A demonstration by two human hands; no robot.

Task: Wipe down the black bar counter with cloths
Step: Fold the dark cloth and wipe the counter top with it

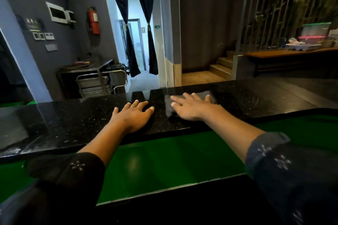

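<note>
A long black bar counter of polished, white-speckled stone runs across the room from left to right, its glossy top reflecting the doorway light. Two dark folded cloths lie flat on it near the middle: one dark cloth under the person's left hand, whose spread, straight fingers press down on it, and a larger, dark rectangular cloth just beside it to the right, under the right hand, which also lies flat with fingers straight. Below the counter's near edge sits a lower shiny green surface.
</note>
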